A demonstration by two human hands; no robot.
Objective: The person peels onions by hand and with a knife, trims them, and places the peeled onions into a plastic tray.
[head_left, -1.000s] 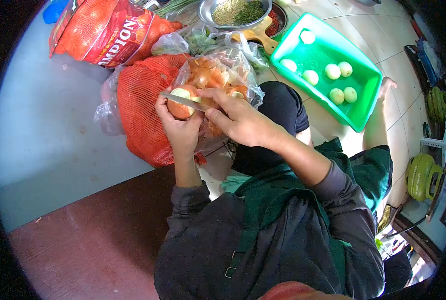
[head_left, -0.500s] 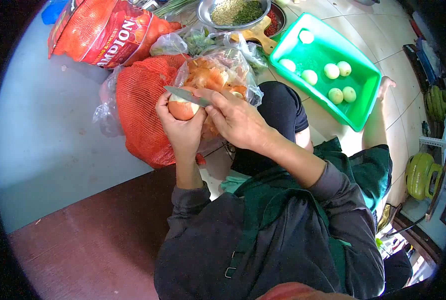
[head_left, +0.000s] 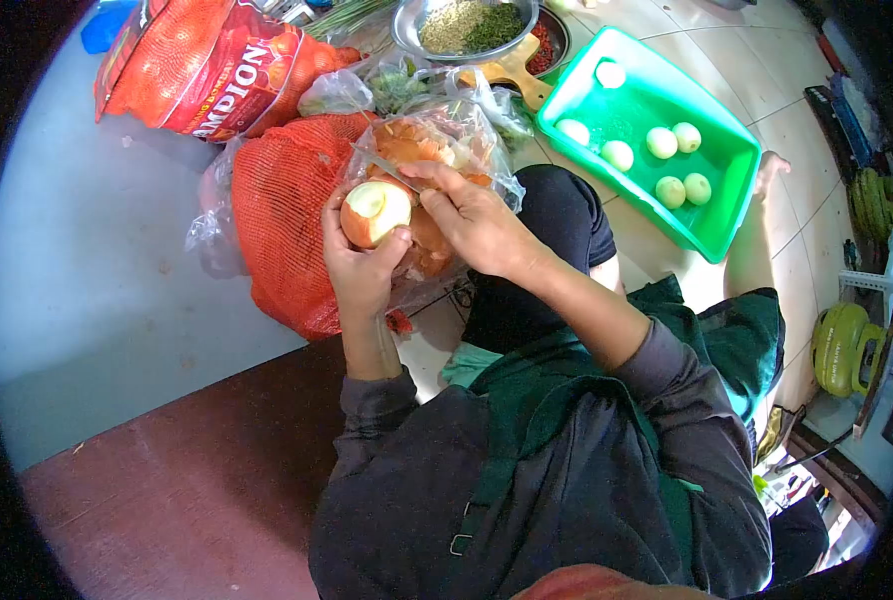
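Observation:
My left hand point(head_left: 360, 272) is wrapped round a partly peeled onion point(head_left: 375, 213), whose upper side shows pale flesh while brown skin still covers its lower left. In my right hand point(head_left: 475, 222) is a knife point(head_left: 379, 163), its blade pointing up and left just above the onion. Beneath both hands lies a clear plastic bag point(head_left: 507, 185) holding loose onion skins point(head_left: 407, 140). A red mesh sack point(head_left: 292, 220) stands against the bag, left of my left hand.
Several peeled onions point(head_left: 662, 142) lie in a green tub point(head_left: 707, 240) at the right. A full onion sack point(head_left: 207, 75) is at the upper left. Behind the bag are a metal bowl point(head_left: 403, 38) of chopped ingredients and a wooden board point(head_left: 515, 70). Green gas cylinder point(head_left: 842, 350) stands far right.
The knife has lifted off the onion and moved slightly up and right. The onion has turned in my left hand, showing more pale flesh.

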